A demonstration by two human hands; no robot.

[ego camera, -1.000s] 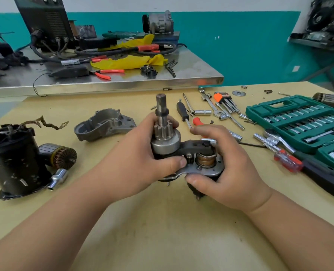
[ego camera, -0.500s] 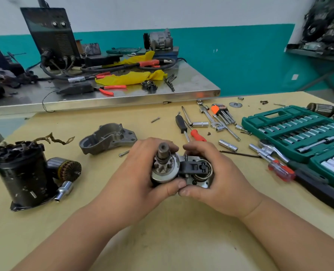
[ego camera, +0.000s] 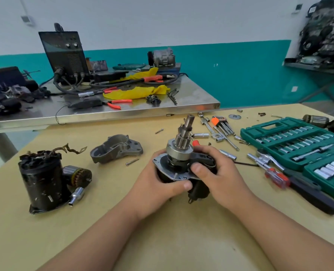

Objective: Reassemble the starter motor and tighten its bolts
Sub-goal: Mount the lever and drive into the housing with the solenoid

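I hold the starter drive assembly (ego camera: 179, 151) over the yellow table, its pinion shaft tilted up and to the right. My left hand (ego camera: 156, 184) grips its black lower body and metal plate from the left, thumb along the front edge. My right hand (ego camera: 219, 173) grips the black lever part from the right, thumb pressing on top. The grey nose housing (ego camera: 116, 148) lies to the left, with one loose bolt (ego camera: 132, 161) beside it. The black motor casing (ego camera: 42, 182) stands at far left with the armature (ego camera: 77, 176) lying against it.
An open green socket set (ego camera: 299, 141) sits at right, with a ratchet (ego camera: 267, 159), a red-handled screwdriver (ego camera: 277, 178) and a black handle in front of it. Wrenches, hex keys (ego camera: 222, 124) and sockets lie behind my hands. A steel bench (ego camera: 123, 112) with equipment stands beyond.
The assembly has been lifted and tilted so its shaft leans right and the metal plate faces me. My left hand has shifted lower on the body. The camera has raised.
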